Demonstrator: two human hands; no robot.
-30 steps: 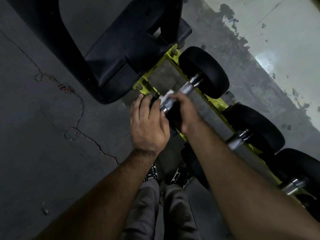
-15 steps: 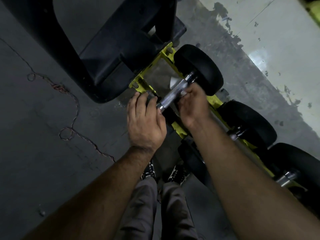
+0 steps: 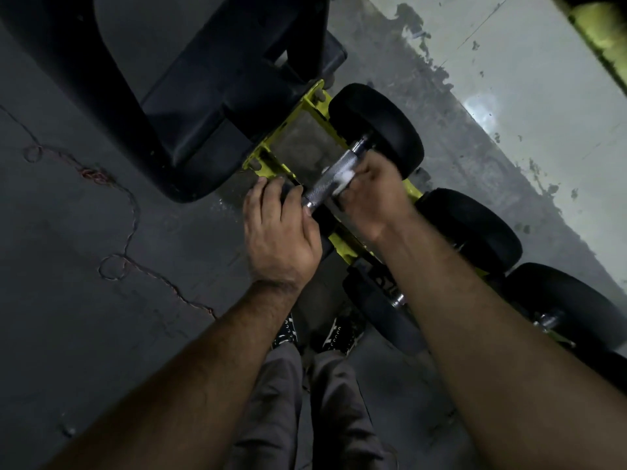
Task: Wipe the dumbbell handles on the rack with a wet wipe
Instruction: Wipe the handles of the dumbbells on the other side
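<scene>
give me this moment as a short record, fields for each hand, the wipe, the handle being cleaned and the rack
left hand: rests on the near black end of the dumbbell, fingers fairly straight
right hand: curled round the handle, pressing the wipe on it
wet wipe: white, mostly hidden under the right hand
handle: knurled metal, lying across the rack
rack: yellow frame, more dumbbells along it

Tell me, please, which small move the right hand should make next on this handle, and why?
Probably slide the right hand with the wet wipe down the handle toward the left hand: the knurled stretch between them lies bare.
</scene>
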